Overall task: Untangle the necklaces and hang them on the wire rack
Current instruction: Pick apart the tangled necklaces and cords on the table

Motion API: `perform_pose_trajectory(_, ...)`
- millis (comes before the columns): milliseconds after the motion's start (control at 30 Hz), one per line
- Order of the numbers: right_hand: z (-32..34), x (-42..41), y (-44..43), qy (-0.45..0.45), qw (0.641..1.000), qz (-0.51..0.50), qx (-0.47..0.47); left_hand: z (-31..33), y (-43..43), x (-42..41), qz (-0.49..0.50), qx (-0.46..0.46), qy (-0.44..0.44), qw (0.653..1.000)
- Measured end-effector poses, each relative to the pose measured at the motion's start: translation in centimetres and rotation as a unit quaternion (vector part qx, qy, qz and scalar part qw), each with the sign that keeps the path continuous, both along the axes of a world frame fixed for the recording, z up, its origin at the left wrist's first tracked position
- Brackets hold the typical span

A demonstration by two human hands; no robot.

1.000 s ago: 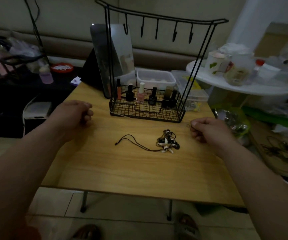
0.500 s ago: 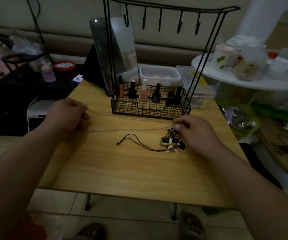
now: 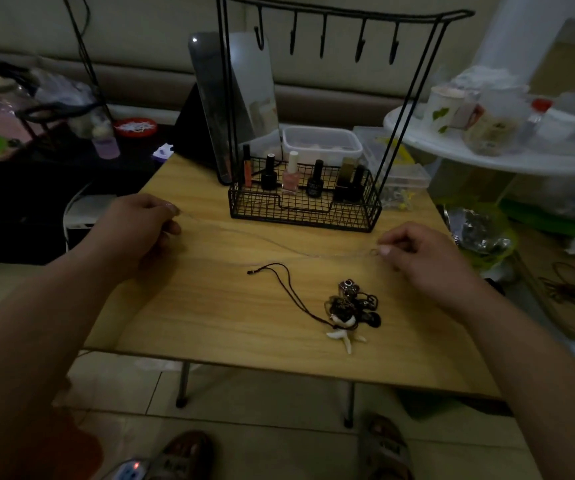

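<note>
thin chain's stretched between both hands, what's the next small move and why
Probably lift the thin chain toward an empty hook on the wire rack: it stretches free between left hand and right hand, apart from the black cord tangle.

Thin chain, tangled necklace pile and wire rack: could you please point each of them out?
thin chain (image 3: 279,244): head view, middle of its stretched span.
tangled necklace pile (image 3: 351,303): head view, dark knotted centre.
wire rack (image 3: 322,38): head view, middle hook.

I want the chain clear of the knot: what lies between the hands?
Head view: only the thin chain, pinched by left hand and right hand, stretched over bare table. The tangle lies nearer, off that line.
</note>
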State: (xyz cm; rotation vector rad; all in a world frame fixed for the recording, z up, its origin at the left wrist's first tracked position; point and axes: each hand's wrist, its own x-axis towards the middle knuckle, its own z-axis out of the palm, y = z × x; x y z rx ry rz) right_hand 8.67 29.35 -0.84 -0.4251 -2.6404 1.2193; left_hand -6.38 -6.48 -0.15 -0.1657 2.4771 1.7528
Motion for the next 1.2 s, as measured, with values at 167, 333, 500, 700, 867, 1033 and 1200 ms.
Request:
perform_pose_trajectory(167, -0.2, -1.0, 1.8, 0.006, 0.995, -0.074, -0.073, 0.1, 1.4, -0.2, 0.002, 0.007, 0.003, 1.000)
perform_pose_trajectory(333, -0.5, -1.4, 2.7, 0.008, 0.993, -0.101, -0.052, -0.1, 1.9, -1.1, 0.029, 0.050, 0.026, 0.998)
perform_pose_trajectory(500, -1.0, -1.2, 2.5, -0.041, 0.995, -0.081, 0.049, -1.1, 1.5, -1.6, -0.001, -0.182, 0.087, 0.979)
perform_pose_trajectory(700, -1.3, -1.4, 2.7, -0.044, 0.990, -0.117, 0.063, -2.0, 1.4, -1.5, -0.054, -0.365, 0.108, 0.923)
perform_pose_trajectory(867, -1.3, -1.0, 2.7, -0.035, 0.991, -0.111, 0.059, -2.3, 1.0, -1.6, -0.054, -0.370, 0.118, 0.920)
perform_pose_trajectory(1033, -1.7, -0.9, 2.5, -0.034, 0.989, -0.116, 0.088, -2.2, 0.9, -0.9, -0.057, -0.363, 0.117, 0.923)
perform_pose_trajectory(1200, -1.9, -0.8, 2.2, -0.021, 0.986, -0.115, 0.117, -2.3, 0.3, -0.5, -0.045, -0.339, 0.122, 0.932)
